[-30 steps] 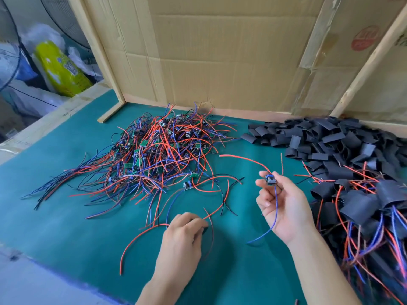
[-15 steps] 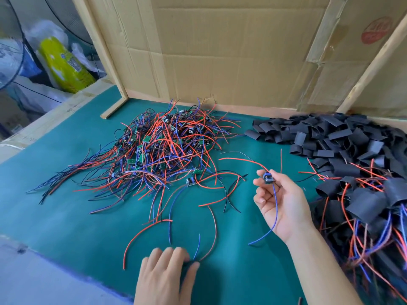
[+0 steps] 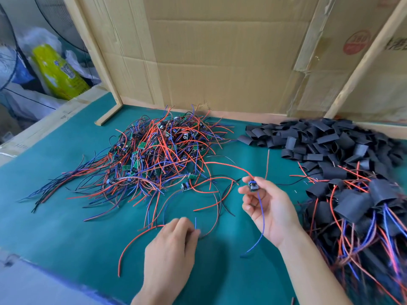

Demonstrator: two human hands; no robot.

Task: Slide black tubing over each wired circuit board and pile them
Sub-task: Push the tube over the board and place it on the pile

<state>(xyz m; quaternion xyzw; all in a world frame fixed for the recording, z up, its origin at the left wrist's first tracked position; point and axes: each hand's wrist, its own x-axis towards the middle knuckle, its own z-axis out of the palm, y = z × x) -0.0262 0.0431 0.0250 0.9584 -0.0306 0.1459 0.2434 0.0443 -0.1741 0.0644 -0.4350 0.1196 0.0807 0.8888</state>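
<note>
Right hand point(image 3: 269, 213) held steady – pinching one board point(image 3: 252, 186) off the mat point(image 3: 55, 216), its red and blue wires trailing. Left hand point(image 3: 174, 243) had slid back toward me, then forward again, fingers now curled down over loose wires point(image 3: 154, 230) on the mat – can't tell if it pinched any. No tube point(image 3: 330, 139) picked yet, so I'd say sleeving hadn't started; sleeved pile point(image 3: 352, 205) sat to the right
</note>
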